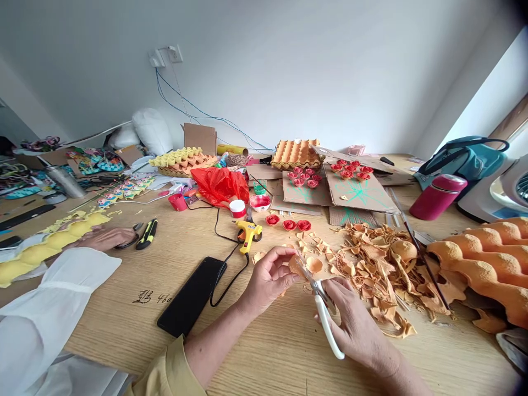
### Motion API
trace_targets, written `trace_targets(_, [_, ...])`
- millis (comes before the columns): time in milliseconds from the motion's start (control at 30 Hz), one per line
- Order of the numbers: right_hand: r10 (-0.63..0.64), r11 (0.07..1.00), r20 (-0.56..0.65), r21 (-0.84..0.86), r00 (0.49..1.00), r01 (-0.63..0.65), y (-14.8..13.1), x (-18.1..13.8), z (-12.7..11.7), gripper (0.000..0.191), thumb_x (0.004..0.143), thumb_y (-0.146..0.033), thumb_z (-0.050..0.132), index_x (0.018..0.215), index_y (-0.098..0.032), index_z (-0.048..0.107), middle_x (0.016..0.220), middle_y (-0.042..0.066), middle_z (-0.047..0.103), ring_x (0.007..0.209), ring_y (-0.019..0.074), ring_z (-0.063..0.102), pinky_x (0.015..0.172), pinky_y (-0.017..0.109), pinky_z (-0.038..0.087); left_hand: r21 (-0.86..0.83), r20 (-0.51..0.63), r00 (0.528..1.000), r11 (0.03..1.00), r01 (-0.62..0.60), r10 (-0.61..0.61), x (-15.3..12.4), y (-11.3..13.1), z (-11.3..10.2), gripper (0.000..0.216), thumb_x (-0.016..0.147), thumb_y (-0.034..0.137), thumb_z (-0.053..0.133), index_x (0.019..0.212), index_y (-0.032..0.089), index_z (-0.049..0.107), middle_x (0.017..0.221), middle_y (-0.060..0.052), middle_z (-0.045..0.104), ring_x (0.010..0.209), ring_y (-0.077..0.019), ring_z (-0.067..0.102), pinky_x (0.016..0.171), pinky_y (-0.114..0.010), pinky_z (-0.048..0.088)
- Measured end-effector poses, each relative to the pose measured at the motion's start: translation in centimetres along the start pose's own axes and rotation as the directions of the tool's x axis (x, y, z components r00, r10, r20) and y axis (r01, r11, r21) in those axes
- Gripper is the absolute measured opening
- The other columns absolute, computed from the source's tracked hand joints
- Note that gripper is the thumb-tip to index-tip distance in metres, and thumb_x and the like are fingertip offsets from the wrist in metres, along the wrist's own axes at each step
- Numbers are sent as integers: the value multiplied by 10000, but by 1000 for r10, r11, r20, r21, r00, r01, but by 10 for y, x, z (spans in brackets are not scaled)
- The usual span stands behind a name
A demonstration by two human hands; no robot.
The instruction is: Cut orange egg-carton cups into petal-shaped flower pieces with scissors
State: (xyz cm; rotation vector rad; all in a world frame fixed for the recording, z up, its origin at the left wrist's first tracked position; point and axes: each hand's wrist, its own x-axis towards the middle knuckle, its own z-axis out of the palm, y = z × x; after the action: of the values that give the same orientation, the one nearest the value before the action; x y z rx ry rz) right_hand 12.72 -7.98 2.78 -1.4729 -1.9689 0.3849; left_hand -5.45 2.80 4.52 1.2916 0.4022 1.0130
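My left hand [270, 278] pinches a small orange egg-carton piece [296, 265] between thumb and fingers. White-handled scissors [325, 324] are gripped in my right hand [355, 319], their blades against that piece. Just behind the blades, an orange carton cup [314, 265] lies on the table, and another pale cup [258, 257] sits beyond my left fingers. Torn orange carton scraps [373, 264] form a heap to the right of my right hand.
A black phone [192, 297] and a yellow glue gun [248, 234] with its cord lie left of my hands. Red paper roses [290, 225] stand behind. Orange egg trays [490, 253] and a pink bottle [438, 197] are at right. A co-worker's hand [109, 238] rests at left near a cutter [147, 234].
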Motion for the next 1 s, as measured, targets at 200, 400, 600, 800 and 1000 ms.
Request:
trace_targets(200, [-53,998,-44,-31,998,52,2,0,2,197,900,-285,566,823,-229,394,771,-11,509,730,195,470,841,426,380,82,22,999,996,-46,44,-2,-1,1,349,757,244,816,1060,204,647,1048,-42,605,966,-162,619,887,-290,528])
trace_targets(400, [-74,996,-39,-54,996,72,0,0,1,250,963,-301,501,772,-242,352,721,-16,494,715,196,481,779,382,388,70,28,998,996,-61,59,-2,-3,0,353,761,259,814,1064,208,641,1059,-51,623,986,-172,623,907,-310,530])
trace_targets(600, [-104,993,-73,-61,992,99,-1,-2,0,271,985,-276,464,750,-242,333,689,-18,476,679,184,459,686,329,379,38,30,999,999,-26,25,-3,-4,-2,383,753,264,820,1089,222,641,1150,-70,626,997,-194,649,917,-359,548])
trace_targets(800, [-74,997,-73,-34,995,72,0,-5,3,292,989,-268,471,737,-238,328,681,-17,461,674,173,453,631,292,368,13,37,999,1000,-28,28,-3,-1,-3,379,776,264,804,1120,228,650,1210,-77,624,1050,-202,648,954,-354,523])
trace_targets(1000, [-52,998,-79,-37,996,49,0,-3,2,285,981,-281,473,736,-239,332,698,-10,466,685,179,446,640,304,369,-16,14,1000,1000,-11,11,-3,-2,-3,405,771,268,808,1129,223,625,1178,-79,653,1063,-208,647,954,-357,514])
